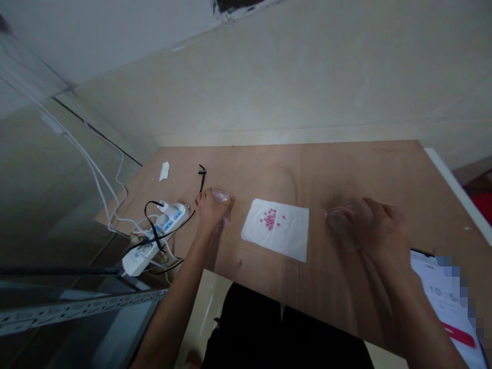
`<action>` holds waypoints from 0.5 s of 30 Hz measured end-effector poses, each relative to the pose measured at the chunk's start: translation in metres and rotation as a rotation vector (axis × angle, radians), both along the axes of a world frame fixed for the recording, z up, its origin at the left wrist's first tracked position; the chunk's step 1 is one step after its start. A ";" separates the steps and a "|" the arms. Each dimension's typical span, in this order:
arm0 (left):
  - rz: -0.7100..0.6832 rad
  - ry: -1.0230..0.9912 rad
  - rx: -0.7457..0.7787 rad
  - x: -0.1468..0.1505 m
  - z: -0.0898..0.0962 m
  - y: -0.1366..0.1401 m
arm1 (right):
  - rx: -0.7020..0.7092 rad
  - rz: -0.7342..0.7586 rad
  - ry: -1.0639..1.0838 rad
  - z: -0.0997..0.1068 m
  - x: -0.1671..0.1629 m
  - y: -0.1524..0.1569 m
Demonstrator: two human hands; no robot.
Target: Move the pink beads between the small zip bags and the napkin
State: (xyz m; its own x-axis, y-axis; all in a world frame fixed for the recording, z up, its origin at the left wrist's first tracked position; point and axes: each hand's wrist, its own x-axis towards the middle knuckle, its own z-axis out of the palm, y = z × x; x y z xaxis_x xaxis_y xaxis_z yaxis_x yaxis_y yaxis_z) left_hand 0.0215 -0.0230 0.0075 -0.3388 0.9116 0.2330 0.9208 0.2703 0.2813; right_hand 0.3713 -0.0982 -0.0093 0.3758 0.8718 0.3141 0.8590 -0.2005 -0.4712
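A white paper napkin [289,237] lies flat on the table with a cluster of small pink pieces [270,219] on it, like beads or pills. To its left, my left hand [210,211] is closed around a clear see-through plastic item [221,196] resting on or near the tabletop. On the other side, my right hand [380,233] is smeared by motion. At its fingers is another clear plastic item [341,220], its shape too blurred to tell whether it is a cup or a bag.
A white power strip [175,219] with plugs and tangled cables sits at the table's left edge. Near it are a black cable tie [202,174] and a white paper scrap [164,171]. A phone or tablet with a lit screen [438,289] lies at the right. A wall [288,92] stands behind the wooden table [261,169].
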 end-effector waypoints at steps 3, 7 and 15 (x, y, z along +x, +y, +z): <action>0.002 -0.015 0.025 0.001 -0.003 0.000 | 0.173 0.017 -0.084 0.003 -0.008 -0.012; -0.113 -0.105 0.195 -0.011 -0.004 -0.002 | 0.250 0.149 -0.029 0.013 -0.028 -0.029; -0.420 -0.450 0.605 -0.012 0.023 -0.055 | 0.027 0.518 0.238 0.004 -0.095 -0.016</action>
